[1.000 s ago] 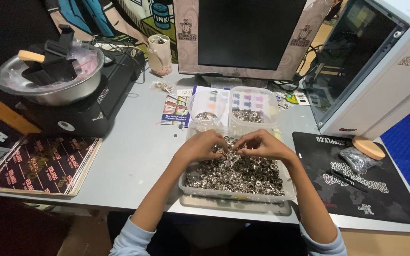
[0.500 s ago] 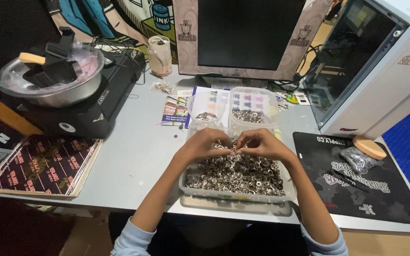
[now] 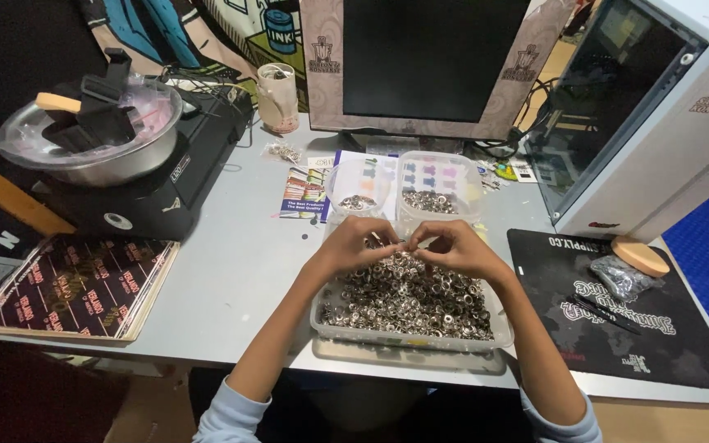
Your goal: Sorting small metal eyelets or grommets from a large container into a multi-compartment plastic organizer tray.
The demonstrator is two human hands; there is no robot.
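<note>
While I look down from above, my left hand and my right hand meet fingertip to fingertip over the far edge of a clear rectangular plastic tray heaped with small silver metal rings. Both hands are curled nearly closed, fingers pinched together where they touch. They seem to grip one or two of the rings between them, but the piece is too small to make out, so I cannot tell which way it points or how it lies.

That tray sits on the grey surface right in front of me, its long side running left to right. The heap lies directly beneath and toward me from both hands, equally near to each.

Just beyond my fingers stand two smaller clear plastic tubs, a round one on the left and a squarer one on the right, each holding a few more rings. Further back is a dark monitor. A black mat lies to my right.
</note>
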